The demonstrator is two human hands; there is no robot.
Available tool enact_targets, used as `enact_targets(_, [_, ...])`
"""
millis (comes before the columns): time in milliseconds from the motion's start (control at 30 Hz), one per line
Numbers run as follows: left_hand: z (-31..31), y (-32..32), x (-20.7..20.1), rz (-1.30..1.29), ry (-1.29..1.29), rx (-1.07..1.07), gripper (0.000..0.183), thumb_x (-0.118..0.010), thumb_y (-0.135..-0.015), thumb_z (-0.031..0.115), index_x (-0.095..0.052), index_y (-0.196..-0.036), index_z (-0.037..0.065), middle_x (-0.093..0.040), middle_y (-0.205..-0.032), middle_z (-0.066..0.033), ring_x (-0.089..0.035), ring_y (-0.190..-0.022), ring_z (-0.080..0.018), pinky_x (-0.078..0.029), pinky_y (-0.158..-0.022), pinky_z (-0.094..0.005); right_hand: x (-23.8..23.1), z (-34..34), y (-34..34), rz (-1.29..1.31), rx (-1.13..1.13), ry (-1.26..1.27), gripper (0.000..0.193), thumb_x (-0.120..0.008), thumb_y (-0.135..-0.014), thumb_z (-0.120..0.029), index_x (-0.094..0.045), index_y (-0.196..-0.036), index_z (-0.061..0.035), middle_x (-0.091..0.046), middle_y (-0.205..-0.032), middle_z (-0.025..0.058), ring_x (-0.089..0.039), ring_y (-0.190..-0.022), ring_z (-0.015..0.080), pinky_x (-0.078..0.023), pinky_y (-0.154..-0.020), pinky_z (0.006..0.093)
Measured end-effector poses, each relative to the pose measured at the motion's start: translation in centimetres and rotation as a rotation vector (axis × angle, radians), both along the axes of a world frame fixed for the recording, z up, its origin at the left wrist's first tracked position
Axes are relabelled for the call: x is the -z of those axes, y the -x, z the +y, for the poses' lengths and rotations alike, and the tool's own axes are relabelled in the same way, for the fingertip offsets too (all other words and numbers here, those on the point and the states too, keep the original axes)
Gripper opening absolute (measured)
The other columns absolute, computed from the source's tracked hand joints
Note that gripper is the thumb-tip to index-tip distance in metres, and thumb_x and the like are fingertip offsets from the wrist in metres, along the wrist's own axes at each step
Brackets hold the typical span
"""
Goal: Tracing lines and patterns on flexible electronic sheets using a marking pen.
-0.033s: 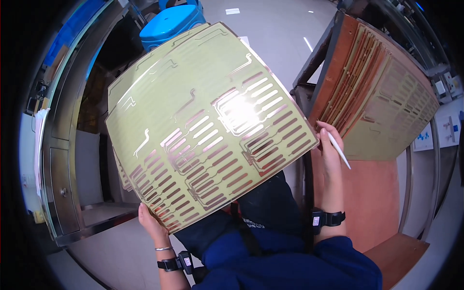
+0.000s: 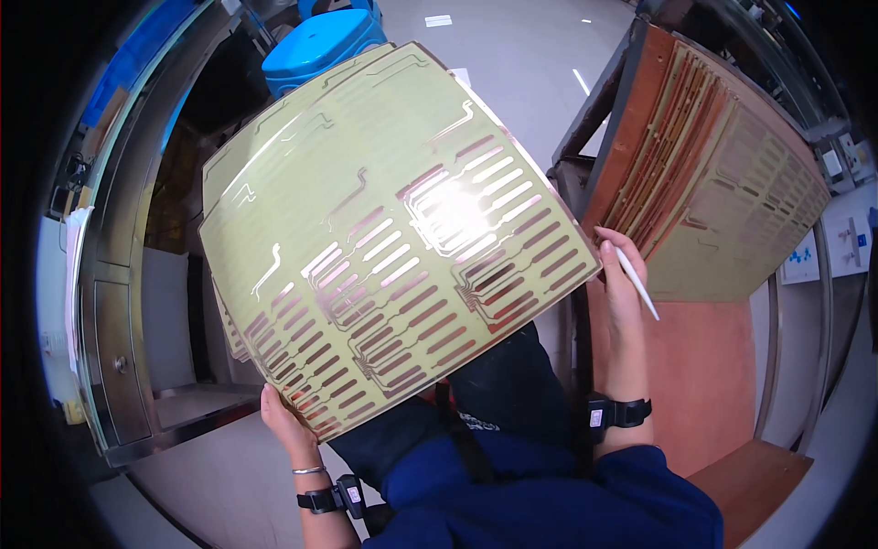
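A large yellow-green circuit board panel with copper-coloured traces is tilted in front of me, a bright glare on its surface. Edges of at least one more panel show behind it at the left and top. My left hand grips the near left corner, its fingers partly hidden under the board. At the right corner, my right hand pinches the edge and also holds a slim white pen-like tool, its tip pointing down and away from the board.
To the right, a rack holds a row of upright copper-edged boards against a reddish-brown backboard. Below it is a reddish panel. A blue stool stands beyond the board. A metal cabinet lines the left.
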State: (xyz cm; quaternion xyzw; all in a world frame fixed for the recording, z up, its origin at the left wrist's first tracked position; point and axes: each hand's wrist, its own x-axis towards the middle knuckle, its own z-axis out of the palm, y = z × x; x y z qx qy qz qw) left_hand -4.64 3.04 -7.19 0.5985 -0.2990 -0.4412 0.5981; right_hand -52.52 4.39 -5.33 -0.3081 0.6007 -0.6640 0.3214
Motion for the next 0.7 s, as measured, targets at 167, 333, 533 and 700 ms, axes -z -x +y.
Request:
enact_targets(167, [0.0,-0.7,0.3,-0.018,-0.024,0.036,0.03,-0.042,-0.099,0.022,-0.055,-0.107,-0.003,-0.063,-0.102,-0.0107,-0.064,-0.088,-0.0179,-0.054,-0.078,-0.0314,-0.6,0.0,-0.7,-0.131,0.021,0.055,0.021,-0.054,-0.095,-0.015,-0.06,-0.109,-0.0015,-0.056,-0.076,-0.0011,-0.051,-0.066,0.0054,-0.042,-0.058,0.0205])
enact_targets(333, [0.1,-0.7,0.3,0.023,-0.013,0.03,0.028,-0.042,-0.099,0.021,-0.056,-0.101,-0.003,-0.064,-0.097,-0.0103,-0.063,-0.083,-0.016,-0.053,-0.073,-0.0294,-0.6,0.5,-0.8,0.005,0.022,0.072,0.024,-0.05,-0.096,-0.014,-0.058,-0.114,0.0006,-0.056,-0.076,-0.0006,-0.051,-0.067,0.0058,-0.043,-0.062,0.021])
enact_targets(533, [-0.2,-1.6,0.7,-0.022,-0.093,-0.029,0.03,-0.045,-0.098,0.023,-0.057,-0.103,-0.004,-0.064,-0.099,-0.0113,-0.064,-0.084,-0.0178,-0.053,-0.076,-0.0309,0.8,1.1,-0.3,0.004,-0.165,0.008,0.028,-0.046,-0.098,-0.013,-0.053,-0.121,0.002,-0.063,-0.083,0.0059,-0.058,-0.076,0.0096,-0.048,-0.07,0.0236])
enact_targets(700, [-0.1,-2.2,0.4,-0.098,-0.122,-0.021,0.033,-0.045,-0.098,0.024,-0.056,-0.109,-0.005,-0.064,-0.102,-0.0124,-0.064,-0.089,-0.0194,-0.052,-0.079,-0.0317,1.2,-0.2,2.0,0.259,-0.278,-0.067,0.034,-0.05,-0.097,-0.022,-0.056,-0.122,-0.0002,-0.066,-0.088,0.0117,-0.062,-0.073,0.0148,-0.047,-0.071,0.0247])
